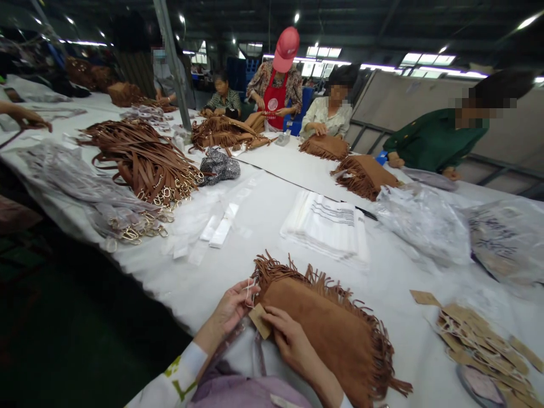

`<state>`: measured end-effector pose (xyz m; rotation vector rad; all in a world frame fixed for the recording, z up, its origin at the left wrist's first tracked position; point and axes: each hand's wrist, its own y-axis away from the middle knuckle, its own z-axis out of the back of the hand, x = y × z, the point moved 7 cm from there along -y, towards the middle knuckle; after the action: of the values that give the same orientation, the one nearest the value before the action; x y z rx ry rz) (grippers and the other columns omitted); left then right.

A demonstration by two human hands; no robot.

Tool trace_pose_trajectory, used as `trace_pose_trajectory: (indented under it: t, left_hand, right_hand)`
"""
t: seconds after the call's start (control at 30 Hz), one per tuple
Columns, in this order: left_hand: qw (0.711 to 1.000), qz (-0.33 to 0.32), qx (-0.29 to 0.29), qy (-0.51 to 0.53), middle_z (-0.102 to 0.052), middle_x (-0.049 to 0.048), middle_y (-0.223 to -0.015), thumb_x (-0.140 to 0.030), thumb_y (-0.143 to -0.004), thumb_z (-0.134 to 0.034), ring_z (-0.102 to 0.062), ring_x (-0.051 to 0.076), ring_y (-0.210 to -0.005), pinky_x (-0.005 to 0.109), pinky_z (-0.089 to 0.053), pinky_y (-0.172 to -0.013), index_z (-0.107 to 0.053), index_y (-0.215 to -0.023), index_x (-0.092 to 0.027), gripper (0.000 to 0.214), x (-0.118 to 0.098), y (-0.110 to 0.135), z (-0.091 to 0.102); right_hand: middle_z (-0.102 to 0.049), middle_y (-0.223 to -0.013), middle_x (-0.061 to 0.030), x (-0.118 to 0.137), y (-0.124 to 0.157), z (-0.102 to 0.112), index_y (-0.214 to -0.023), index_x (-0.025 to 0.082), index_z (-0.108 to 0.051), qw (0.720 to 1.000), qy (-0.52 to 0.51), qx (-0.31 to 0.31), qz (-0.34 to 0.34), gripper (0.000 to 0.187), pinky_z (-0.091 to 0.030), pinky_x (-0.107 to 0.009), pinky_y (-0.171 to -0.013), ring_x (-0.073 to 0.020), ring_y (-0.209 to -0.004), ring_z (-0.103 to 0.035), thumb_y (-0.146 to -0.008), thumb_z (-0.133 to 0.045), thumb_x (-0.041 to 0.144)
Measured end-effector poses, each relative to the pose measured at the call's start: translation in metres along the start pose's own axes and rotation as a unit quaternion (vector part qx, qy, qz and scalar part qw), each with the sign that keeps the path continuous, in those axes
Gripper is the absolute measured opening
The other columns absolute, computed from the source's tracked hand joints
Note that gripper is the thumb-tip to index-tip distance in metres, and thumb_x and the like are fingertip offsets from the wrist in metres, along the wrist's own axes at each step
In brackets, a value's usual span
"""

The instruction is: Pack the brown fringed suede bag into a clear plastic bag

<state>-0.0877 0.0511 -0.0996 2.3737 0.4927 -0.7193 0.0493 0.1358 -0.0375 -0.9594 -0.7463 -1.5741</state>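
A brown fringed bag (317,317) lies on the white table right in front of me. My left hand (232,306) is at the bag's left end, fingers closed on a thin white string (249,290). The string leads to a small tan hang tag (260,322). My right hand (293,339) pinches that tag at its edge, the wrist resting along the bag's near side. Whether the string passes through any part of the bag is hidden by my fingers and the fringe.
Many tan tags with white strings (480,345) lie at right. Ahead are stacked printed plastic bags (327,224); brown straps with gold clasps (144,158) are heaped at left. Clear plastic bags (420,221) lie right. Several people work across the table; a metal post (172,62) stands there.
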Motion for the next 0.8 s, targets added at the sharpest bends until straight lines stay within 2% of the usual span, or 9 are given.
trace_pose_trajectory:
  t: [0.17,0.27,0.37,0.43,0.5,0.57,0.63,0.7,0.8]
  left_hand:
    - [0.999,-0.030,-0.004,-0.023,-0.070,0.0097,-0.102,-0.026,-0.063,-0.084,-0.055,0.005,-0.056,0.019,-0.046,-0.058,-0.062,-0.111,-0.016,0.054,-0.003,0.001,0.000]
    - [0.996,-0.050,0.013,-0.068,-0.068,0.0101,-0.105,-0.028,-0.062,-0.085,-0.056,0.006,-0.061,0.020,-0.046,-0.062,-0.062,-0.115,-0.017,0.059,-0.006,0.004,0.003]
    - [0.989,-0.054,0.032,-0.134,-0.066,0.0108,-0.111,-0.025,-0.060,-0.086,-0.060,0.011,-0.076,0.023,-0.048,-0.071,-0.062,-0.117,-0.017,0.063,-0.007,0.006,0.009]
    - [0.982,-0.054,0.048,-0.175,-0.064,0.0113,-0.115,-0.026,-0.061,-0.084,-0.061,0.016,-0.086,0.027,-0.048,-0.077,-0.060,-0.122,-0.018,0.065,-0.008,0.006,0.011]
    - [0.966,-0.071,0.064,-0.239,-0.064,0.0107,-0.118,-0.025,-0.065,-0.079,-0.061,0.018,-0.091,0.031,-0.048,-0.081,-0.056,-0.126,-0.019,0.066,-0.013,0.008,0.006]
    - [0.921,-0.113,0.080,-0.363,-0.065,0.0080,-0.114,-0.020,-0.066,-0.074,-0.059,0.019,-0.094,0.033,-0.046,-0.086,-0.058,-0.125,-0.021,0.062,-0.020,0.012,-0.006]
    - [0.846,-0.166,0.090,-0.499,-0.068,0.0047,-0.106,-0.017,-0.068,-0.069,-0.058,0.020,-0.095,0.035,-0.044,-0.090,-0.063,-0.119,-0.023,0.051,-0.026,0.017,-0.023]
    - [0.776,-0.210,0.096,-0.587,-0.070,0.0037,-0.101,-0.017,-0.075,-0.061,-0.058,0.021,-0.095,0.035,-0.043,-0.092,-0.066,-0.113,-0.025,0.039,-0.030,0.020,-0.040]
    - [0.719,-0.238,0.106,-0.644,-0.069,0.0058,-0.107,-0.016,-0.081,-0.049,-0.059,0.022,-0.097,0.035,-0.045,-0.090,-0.063,-0.116,-0.024,0.038,-0.026,0.020,-0.057]
  right_hand:
    - [-0.058,-0.132,-0.0070,0.024,-0.014,-0.005,-0.111,0.028,-0.067,0.999,0.007,0.047,0.013,0.029,-0.040,-0.040,-0.105,-0.0230,-0.122,-0.052,-0.091,-0.048,0.024]
    - [-0.062,-0.125,-0.0074,0.025,-0.015,-0.010,-0.110,0.027,-0.067,0.999,0.015,0.043,0.024,0.027,-0.043,-0.038,-0.099,-0.0233,-0.115,-0.055,-0.092,-0.047,0.030]
    - [-0.071,-0.103,-0.0080,0.007,-0.018,-0.007,-0.101,0.022,-0.069,0.998,-0.016,-0.055,-0.022,0.030,-0.048,-0.033,-0.087,-0.0213,-0.095,-0.063,-0.094,-0.044,0.038]
    - [-0.071,-0.085,-0.0071,-0.008,-0.021,-0.002,-0.092,0.019,-0.068,0.985,-0.039,-0.145,-0.081,0.036,-0.049,-0.030,-0.074,-0.0197,-0.077,-0.064,-0.093,-0.043,0.044]
    - [-0.069,-0.074,-0.0056,-0.018,-0.025,0.001,-0.086,0.017,-0.068,0.972,-0.046,-0.197,-0.121,0.040,-0.046,-0.028,-0.065,-0.0188,-0.067,-0.061,-0.092,-0.044,0.048]
    - [-0.068,-0.071,-0.0048,-0.018,-0.032,0.001,-0.083,0.017,-0.068,0.971,-0.044,-0.200,-0.124,0.039,-0.045,-0.028,-0.064,-0.0188,-0.065,-0.060,-0.090,-0.046,0.049]
    - [-0.068,-0.075,-0.0053,-0.014,-0.040,0.001,-0.080,0.017,-0.069,0.975,-0.051,-0.186,-0.110,0.038,-0.044,-0.028,-0.068,-0.0194,-0.070,-0.060,-0.089,-0.049,0.048]
    - [-0.069,-0.081,-0.0060,-0.012,-0.045,0.001,-0.081,0.017,-0.069,0.977,-0.087,-0.165,-0.101,0.037,-0.045,-0.029,-0.072,-0.0201,-0.076,-0.060,-0.089,-0.049,0.047]
    - [-0.067,-0.081,-0.0046,-0.013,-0.049,-0.001,-0.081,0.017,-0.068,0.973,-0.159,-0.132,-0.101,0.036,-0.045,-0.029,-0.074,-0.0191,-0.078,-0.058,-0.087,-0.053,0.049]
